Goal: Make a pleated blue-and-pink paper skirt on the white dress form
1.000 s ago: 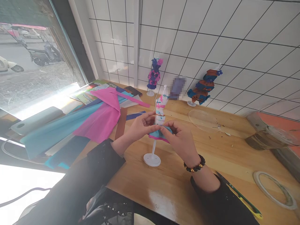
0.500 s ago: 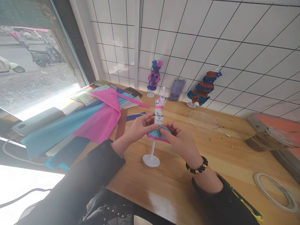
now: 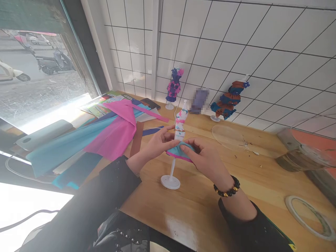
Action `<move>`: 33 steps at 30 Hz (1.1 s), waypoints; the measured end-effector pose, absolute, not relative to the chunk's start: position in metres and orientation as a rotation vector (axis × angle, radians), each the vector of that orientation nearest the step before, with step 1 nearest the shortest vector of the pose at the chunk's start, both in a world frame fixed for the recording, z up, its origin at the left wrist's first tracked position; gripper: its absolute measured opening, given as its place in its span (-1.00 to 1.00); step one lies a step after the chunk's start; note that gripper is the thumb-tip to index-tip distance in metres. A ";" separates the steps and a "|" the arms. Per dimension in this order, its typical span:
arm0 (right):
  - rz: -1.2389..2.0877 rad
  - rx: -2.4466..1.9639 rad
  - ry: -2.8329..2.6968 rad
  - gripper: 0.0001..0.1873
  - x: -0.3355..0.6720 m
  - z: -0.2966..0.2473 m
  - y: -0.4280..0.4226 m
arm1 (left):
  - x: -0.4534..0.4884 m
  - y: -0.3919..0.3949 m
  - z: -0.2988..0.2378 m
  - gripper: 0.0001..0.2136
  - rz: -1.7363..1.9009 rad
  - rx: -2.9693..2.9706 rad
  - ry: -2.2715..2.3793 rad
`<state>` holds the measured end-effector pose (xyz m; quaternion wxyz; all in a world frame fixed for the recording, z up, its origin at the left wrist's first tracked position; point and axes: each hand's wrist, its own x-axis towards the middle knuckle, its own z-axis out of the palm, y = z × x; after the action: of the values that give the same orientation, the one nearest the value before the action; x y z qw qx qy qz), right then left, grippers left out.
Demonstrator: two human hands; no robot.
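A small white mannequin (image 3: pixel 180 125) with pink, blue and brown marks stands upright on a round white base (image 3: pixel 170 182) in front of me. Around its lower part sits a light-blue skirt (image 3: pixel 177 151) with a pink lower edge. My left hand (image 3: pixel 160 142) is closed at the skirt's left upper edge, thumb lying across the fabric and fingers behind the mannequin. On the other side my right hand (image 3: pixel 204 154) pinches the skirt's right upper edge between thumb and fingers. The fingers behind the mannequin are partly hidden.
Pink fabric (image 3: pixel 115 136) and blue fabric (image 3: pixel 70 145) lie heaped on the left. Two dressed mannequins, one blue-pink (image 3: pixel 173 85) and one blue-brown (image 3: pixel 228 99), stand by the tiled wall. At right are a plastic container (image 3: pixel 301 158) and a tape roll (image 3: pixel 309 217).
My right forearm has shifted slightly right and down. Both hands keep their hold on the skirt, and the whole view has moved a little.
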<state>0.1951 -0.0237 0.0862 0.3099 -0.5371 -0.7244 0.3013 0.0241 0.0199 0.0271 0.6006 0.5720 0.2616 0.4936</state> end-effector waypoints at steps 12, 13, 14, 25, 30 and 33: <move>0.895 -1.403 -1.956 -0.70 0.203 0.088 -0.020 | 0.025 0.021 0.026 -0.39 1.069 1.262 0.569; 0.884 -1.405 -1.952 -0.70 0.203 0.087 -0.019 | 0.026 0.021 0.025 -0.40 1.065 1.261 0.558; 0.871 -1.404 -1.947 -0.71 0.203 0.086 -0.019 | 0.026 0.021 0.025 -0.41 1.058 1.262 0.550; 0.852 -1.433 -1.904 -0.73 0.202 0.082 -0.017 | 0.025 0.022 0.026 -0.47 1.040 1.287 0.509; 0.792 -1.445 -1.889 -0.72 0.201 0.082 -0.018 | 0.024 0.023 0.024 -0.43 1.077 1.273 0.570; 0.812 -1.446 -1.888 -0.73 0.199 0.083 -0.021 | 0.024 0.023 0.025 -0.44 1.073 1.272 0.556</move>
<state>0.1987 -0.0208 0.0834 0.3091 -0.5474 -0.7144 0.3072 0.0237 0.0226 0.0247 0.6391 0.5575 0.2439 0.4704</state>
